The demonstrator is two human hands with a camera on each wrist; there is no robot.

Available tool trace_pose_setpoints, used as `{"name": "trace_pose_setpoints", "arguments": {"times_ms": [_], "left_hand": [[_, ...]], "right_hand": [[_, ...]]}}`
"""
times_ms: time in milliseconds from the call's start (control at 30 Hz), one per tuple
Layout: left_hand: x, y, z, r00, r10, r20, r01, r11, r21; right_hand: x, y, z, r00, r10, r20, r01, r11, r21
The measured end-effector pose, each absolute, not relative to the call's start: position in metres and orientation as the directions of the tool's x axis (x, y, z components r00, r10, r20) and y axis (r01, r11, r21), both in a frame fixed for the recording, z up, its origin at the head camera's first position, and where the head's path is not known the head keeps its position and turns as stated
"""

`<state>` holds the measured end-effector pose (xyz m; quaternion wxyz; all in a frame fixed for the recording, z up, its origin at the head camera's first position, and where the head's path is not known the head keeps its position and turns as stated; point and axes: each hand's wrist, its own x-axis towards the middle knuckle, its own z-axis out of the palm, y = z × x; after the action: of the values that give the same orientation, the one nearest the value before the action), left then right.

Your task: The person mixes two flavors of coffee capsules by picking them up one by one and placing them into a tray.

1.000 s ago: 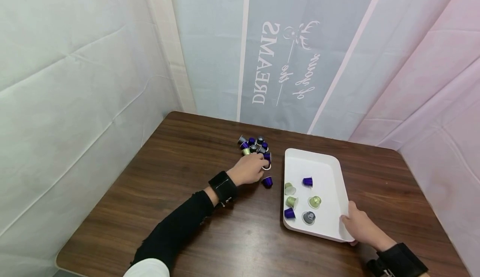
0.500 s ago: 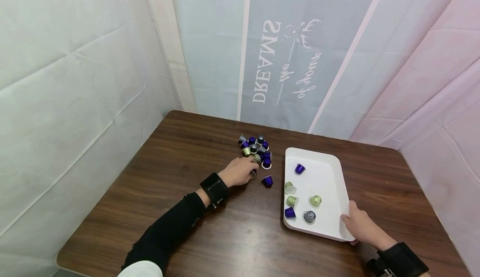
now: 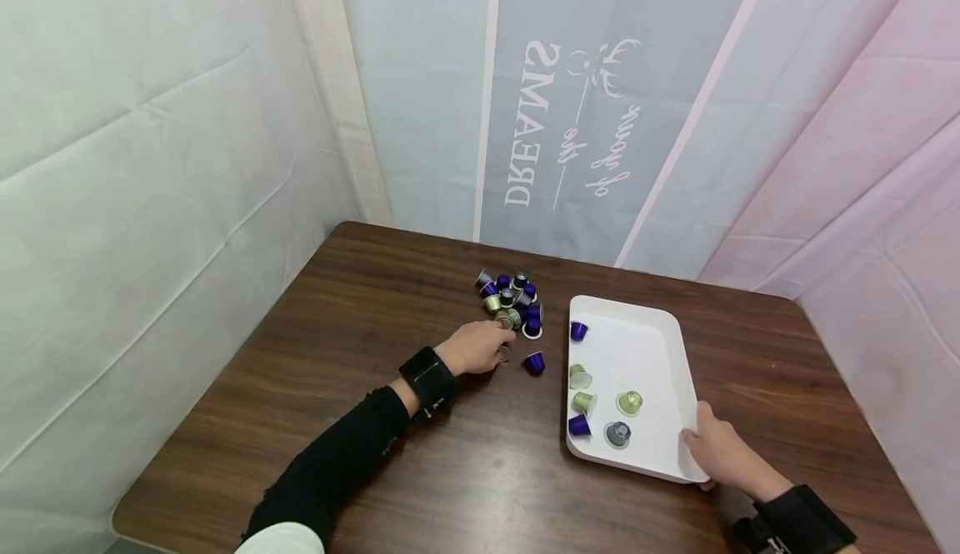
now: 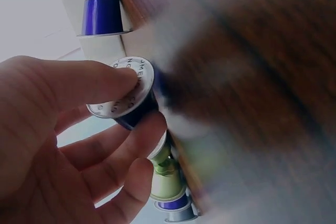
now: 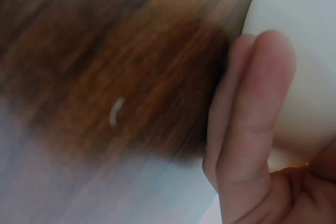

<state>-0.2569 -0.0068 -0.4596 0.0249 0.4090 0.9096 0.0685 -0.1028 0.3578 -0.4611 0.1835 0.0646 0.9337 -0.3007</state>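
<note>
My left hand [image 3: 474, 347] is at the near side of a pile of coffee capsules [image 3: 492, 303]. In the left wrist view, its thumb lies on the silver lid of a dark coffee capsule [image 4: 130, 105], and fingers hold the capsule's body from the other side. A lone purple capsule [image 3: 534, 362] lies just right of this hand. My right hand [image 3: 726, 454] grips the near right corner of a white tray [image 3: 645, 333]; in the right wrist view its fingers [image 5: 252, 114] lie along the outside of the wall.
Inside the tray lie a purple capsule [image 3: 578, 331] by the left wall, another purple one [image 3: 579, 426], several green capsules [image 3: 630, 403] and a grey capsule [image 3: 618, 434]. A printed curtain [image 3: 570, 229] hangs behind the table's far edge [image 3: 420, 235].
My left hand has shifted left and slightly toward me along the pile, and now pinches a dark capsule. One purple capsule in the tray has rolled to the far left wall. The right hand stays put.
</note>
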Motion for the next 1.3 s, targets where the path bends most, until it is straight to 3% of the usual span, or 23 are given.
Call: {"name": "trace_pose_setpoints", "arguments": {"times_ms": [367, 967, 1300], "left_hand": [[-0.256, 0.008, -0.444, -0.663, 0.743, 0.095, 0.746, 0.643, 0.174], [-0.232, 0.076, -0.418, -0.520, 0.848, 0.102, 0.849, 0.500, 0.172], [-0.228, 0.099, -0.421, -0.494, 0.868, 0.045, 0.860, 0.480, 0.175]], "right_hand": [[-0.106, 0.359, -0.459, -0.925, 0.010, -0.381, 0.226, 0.820, -0.525], [-0.104, 0.361, -0.463, -0.923, 0.014, -0.385, 0.229, 0.824, -0.519], [-0.103, 0.359, -0.461, -0.928, 0.012, -0.374, 0.225, 0.817, -0.531]]}}
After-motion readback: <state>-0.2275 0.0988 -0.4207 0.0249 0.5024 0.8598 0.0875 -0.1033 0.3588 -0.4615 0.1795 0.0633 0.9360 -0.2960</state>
